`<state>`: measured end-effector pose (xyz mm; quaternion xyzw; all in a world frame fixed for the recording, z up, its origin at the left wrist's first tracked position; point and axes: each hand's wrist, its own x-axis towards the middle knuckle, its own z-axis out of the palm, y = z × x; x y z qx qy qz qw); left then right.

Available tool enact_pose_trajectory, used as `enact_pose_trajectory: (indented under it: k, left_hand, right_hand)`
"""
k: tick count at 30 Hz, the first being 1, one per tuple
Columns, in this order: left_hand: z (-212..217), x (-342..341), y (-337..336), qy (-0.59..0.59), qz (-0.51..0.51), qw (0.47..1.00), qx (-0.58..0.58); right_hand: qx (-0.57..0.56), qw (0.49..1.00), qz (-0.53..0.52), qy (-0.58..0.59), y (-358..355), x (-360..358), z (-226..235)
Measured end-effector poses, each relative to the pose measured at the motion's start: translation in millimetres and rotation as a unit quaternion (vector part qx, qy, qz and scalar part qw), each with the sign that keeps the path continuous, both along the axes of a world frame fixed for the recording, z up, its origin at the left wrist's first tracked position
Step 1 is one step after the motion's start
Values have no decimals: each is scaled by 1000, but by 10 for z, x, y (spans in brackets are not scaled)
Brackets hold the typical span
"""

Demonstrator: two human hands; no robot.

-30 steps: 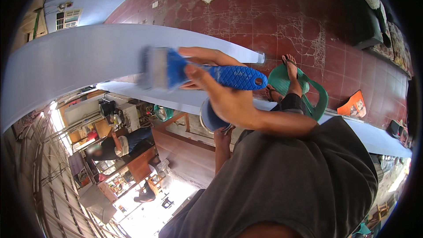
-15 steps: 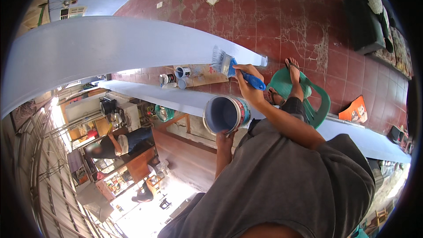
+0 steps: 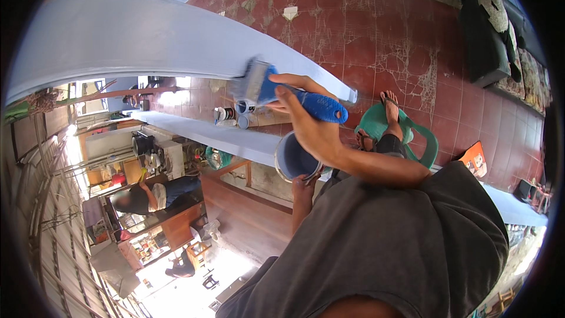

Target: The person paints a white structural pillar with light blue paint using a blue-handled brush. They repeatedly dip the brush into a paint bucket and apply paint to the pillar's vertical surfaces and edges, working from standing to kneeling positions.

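1. At the centre of the view, the person's right hand (image 3: 315,132) is wrapped around a wide brush (image 3: 309,100) with a blue handle, the grip narrow, fingers and thumb pressed to its sides.
2. The brush lies across the view, its handle end toward the right and its bristles (image 3: 242,82) toward the left. Its bristle end is blurred.
3. Those bristles overlap the lower edge of a long, pale blue surface (image 3: 159,29); whether they touch it cannot be told.
4. Below the right hand, the left hand (image 3: 303,187) holds a bucket (image 3: 288,154) by its near side, fingers curled at the rim. The bucket is tilted so that its blue-grey inside shows, and the right hand and wrist cover part of it.
5. Beyond the brush, farther down on the floor, small paint containers (image 3: 242,108) stand beside a flat tan sheet (image 3: 272,119).
6. To the right of the bucket, the person's sandalled feet (image 3: 391,106) are at a green plastic chair (image 3: 428,138), above a cracked red tiled floor (image 3: 353,35).
7. Near the chair is an orange printed piece (image 3: 472,156).
8. On the left, well apart from both hands, another person in a dark top (image 3: 140,200) is seen sideways beside brown furniture (image 3: 183,229).
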<state>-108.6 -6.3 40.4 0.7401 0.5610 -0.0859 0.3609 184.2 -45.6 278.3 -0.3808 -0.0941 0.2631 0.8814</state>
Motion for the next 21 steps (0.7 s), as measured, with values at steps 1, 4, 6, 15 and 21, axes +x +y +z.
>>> enact_pose_trajectory:
  k: [1, 4, 6, 15, 21]
  left_hand:
    - [128, 123, -10, 12, -3, 1000, -13]
    - [-192, -97, 39, -169, -61, 983, 24]
    - [79, 109, -206, -366, 226, 891, -149]
    - [121, 83, -118, -26, -34, 998, 40]
    - [76, 123, -8, -20, -7, 1000, -14]
  right_hand:
    - [23, 999, -4, -22, 2, 21, 191]
    - [101, 979, -86, -157, 67, 106, 678]
    - [149, 956, -99, -234, 80, 170, 967]
    - [109, 990, -37, -79, 109, 739, 275]
    - [-111, 990, -4, 92, -93, 839, -1114]
